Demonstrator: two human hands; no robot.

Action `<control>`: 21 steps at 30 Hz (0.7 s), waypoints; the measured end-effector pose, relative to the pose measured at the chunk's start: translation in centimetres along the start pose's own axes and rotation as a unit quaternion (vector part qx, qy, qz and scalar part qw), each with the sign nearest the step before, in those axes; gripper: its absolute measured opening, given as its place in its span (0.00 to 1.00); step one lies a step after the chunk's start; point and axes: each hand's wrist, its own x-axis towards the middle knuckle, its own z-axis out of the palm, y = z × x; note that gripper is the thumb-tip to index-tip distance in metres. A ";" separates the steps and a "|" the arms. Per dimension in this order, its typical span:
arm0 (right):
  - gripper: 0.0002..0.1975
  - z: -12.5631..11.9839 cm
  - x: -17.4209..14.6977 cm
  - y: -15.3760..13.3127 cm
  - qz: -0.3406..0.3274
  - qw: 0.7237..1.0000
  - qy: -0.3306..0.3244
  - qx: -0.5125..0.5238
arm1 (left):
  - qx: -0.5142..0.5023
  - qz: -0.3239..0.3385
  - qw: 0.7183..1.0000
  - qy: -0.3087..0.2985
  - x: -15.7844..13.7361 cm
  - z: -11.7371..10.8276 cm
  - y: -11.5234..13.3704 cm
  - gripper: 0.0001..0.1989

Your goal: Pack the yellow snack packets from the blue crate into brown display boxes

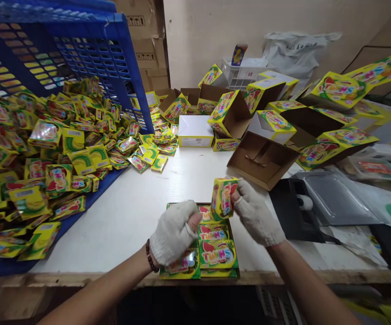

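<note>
My right hand [256, 212], in a white fingerless knit glove, grips a small yellow and green candy packet [221, 197] printed with "TWINS" and holds it above the far right corner of an open display box. My left hand [177, 232], gloved the same way, is curled closed over the box's left side; anything inside its fingers is hidden. Below both hands, the box holds flat rows of "TWINS" packets [217, 255], some standing higher than others. Its dark rim [238, 273] shows at the near right corner.
A blue crate [137, 76] on the left lies tipped, with many packets [58, 176] spilling onto the white table [114, 221]. Several printed cartons [229, 113] stand across the back. An open brown box [263, 158] and a black tray-like item [293, 207] are at right.
</note>
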 end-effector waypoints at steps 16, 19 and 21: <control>0.11 3.4 -1.8 2.5 -0.120 0.874 -0.235 -0.407 | 0.114 0.290 0.950 -0.018 -4.8 3.6 -0.3 0.06; 0.10 4.1 -3.7 3.4 -0.152 0.903 -0.143 -0.375 | 0.126 0.131 0.983 0.030 -0.8 0.1 -4.0 0.08; 0.10 4.4 -4.4 3.7 -0.178 0.911 -0.097 -0.359 | 0.162 -0.077 0.979 0.098 3.5 -2.6 -7.7 0.10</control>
